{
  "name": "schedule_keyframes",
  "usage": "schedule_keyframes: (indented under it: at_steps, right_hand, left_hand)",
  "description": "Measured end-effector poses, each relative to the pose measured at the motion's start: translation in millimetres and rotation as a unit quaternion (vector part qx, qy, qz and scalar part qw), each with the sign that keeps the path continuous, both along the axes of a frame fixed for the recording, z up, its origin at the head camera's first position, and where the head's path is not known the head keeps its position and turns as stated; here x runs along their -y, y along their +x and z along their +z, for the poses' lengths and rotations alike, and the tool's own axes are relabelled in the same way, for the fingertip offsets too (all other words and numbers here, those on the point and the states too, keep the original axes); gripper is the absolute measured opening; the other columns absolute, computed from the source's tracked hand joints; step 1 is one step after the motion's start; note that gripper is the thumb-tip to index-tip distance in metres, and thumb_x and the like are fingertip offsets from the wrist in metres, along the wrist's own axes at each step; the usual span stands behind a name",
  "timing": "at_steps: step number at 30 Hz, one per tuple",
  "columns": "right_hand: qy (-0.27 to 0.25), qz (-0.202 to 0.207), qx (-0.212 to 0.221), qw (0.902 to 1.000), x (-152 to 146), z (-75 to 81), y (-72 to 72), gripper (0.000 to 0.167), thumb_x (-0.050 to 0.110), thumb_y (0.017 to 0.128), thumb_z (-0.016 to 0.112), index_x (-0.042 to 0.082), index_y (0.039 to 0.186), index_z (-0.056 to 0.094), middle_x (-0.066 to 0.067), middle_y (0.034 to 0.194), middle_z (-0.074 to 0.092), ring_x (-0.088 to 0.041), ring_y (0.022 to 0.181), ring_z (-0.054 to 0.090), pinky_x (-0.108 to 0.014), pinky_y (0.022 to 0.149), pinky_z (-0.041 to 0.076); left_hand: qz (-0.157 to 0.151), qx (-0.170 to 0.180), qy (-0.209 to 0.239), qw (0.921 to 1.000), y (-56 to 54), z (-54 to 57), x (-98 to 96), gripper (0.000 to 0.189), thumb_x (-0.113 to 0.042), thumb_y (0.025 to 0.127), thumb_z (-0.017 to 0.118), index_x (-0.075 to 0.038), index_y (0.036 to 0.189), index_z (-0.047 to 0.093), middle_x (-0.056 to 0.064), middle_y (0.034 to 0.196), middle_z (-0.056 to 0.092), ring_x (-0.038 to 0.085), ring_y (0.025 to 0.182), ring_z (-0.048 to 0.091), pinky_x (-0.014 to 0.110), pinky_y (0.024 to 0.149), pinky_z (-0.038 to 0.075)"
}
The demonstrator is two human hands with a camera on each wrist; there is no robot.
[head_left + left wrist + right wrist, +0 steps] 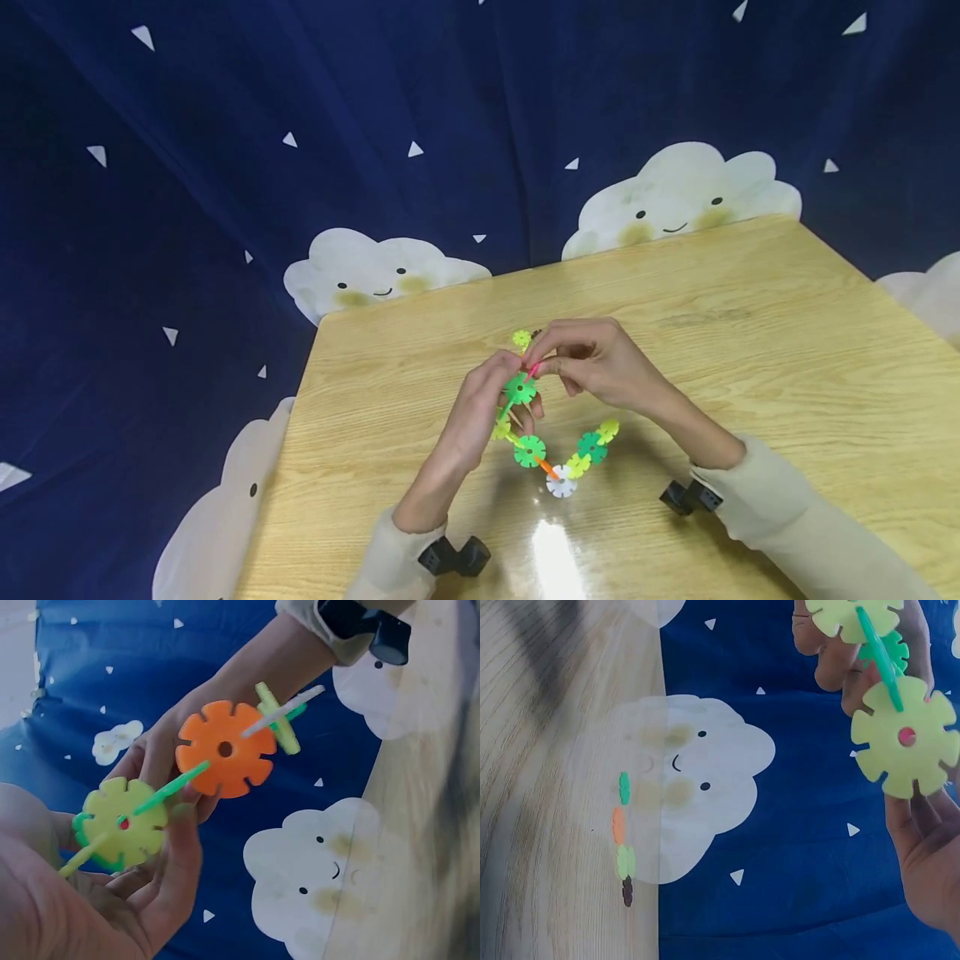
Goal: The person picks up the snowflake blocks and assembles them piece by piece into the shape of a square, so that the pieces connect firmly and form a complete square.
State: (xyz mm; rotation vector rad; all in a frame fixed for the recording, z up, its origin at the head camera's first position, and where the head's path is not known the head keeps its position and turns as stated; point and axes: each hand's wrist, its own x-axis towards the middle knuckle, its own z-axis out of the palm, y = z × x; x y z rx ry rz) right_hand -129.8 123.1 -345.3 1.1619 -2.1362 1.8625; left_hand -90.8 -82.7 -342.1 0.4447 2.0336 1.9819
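Seemingly, discs (524,457) hang above a wooden table (750,358) before blue curtains (465,83)

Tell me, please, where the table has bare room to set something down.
The widest bare patch of the table lies between the right hand, its sleeve and the table's far and right edges. A narrower one lies between the left hand and the left edge. The middle is crowded: both hands hold the linked discs there.
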Motion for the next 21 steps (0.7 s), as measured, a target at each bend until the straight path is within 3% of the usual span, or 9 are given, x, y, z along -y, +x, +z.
schedule_keyframes:
  at_steps: [2,9,18,21]
  right_hand:
    - [-0.005,0.003,-0.005,1.0000,2,-0.5,-1.0,0.023,-0.007,0.092,0.073,0.014,0.099,0.079,-0.001,0.098,0.073,-0.017,0.049,0.052,-0.027,0.043,0.046]
    - [0.010,-0.016,-0.011,0.9998,2,-0.7,-3.5,0.020,-0.001,0.090,0.078,0.017,0.100,0.080,0.000,0.099,0.073,-0.019,0.050,0.056,-0.027,0.044,0.048]
    - [0.014,-0.002,-0.015,0.9998,-2,-0.8,-8.1,0.021,0.001,0.090,0.080,0.020,0.100,0.080,0.002,0.095,0.072,-0.018,0.050,0.056,-0.027,0.044,0.047]
    - [0.008,0.001,0.008,0.9999,-6,-2.0,-13.1,0.018,0.002,0.093,0.076,0.015,0.105,0.079,-0.002,0.091,0.071,-0.020,0.050,0.055,-0.029,0.044,0.047]
  left_hand:
    - [0.006,-0.002,0.003,1.0000,1.0,-1.1,-2.5,0.038,-0.033,0.110,0.040,0.000,0.112,0.059,0.006,0.070,0.061,0.017,0.049,0.056,0.027,0.050,0.045]
    - [0.064,-0.021,0.004,0.9977,2.2,-1.0,-5.8,0.034,-0.031,0.105,0.056,0.001,0.106,0.067,0.003,0.064,0.055,0.015,0.044,0.048,0.023,0.045,0.044]
    - [0.077,-0.025,0.001,0.9967,2.0,0.0,-3.9,0.032,-0.029,0.103,0.065,0.000,0.113,0.071,0.002,0.064,0.058,0.011,0.041,0.048,0.023,0.042,0.044]
    - [0.083,-0.025,0.002,0.9963,1.7,1.3,-4.1,0.034,-0.028,0.102,0.064,0.004,0.112,0.070,0.002,0.064,0.057,0.011,0.041,0.047,0.023,0.042,0.044]
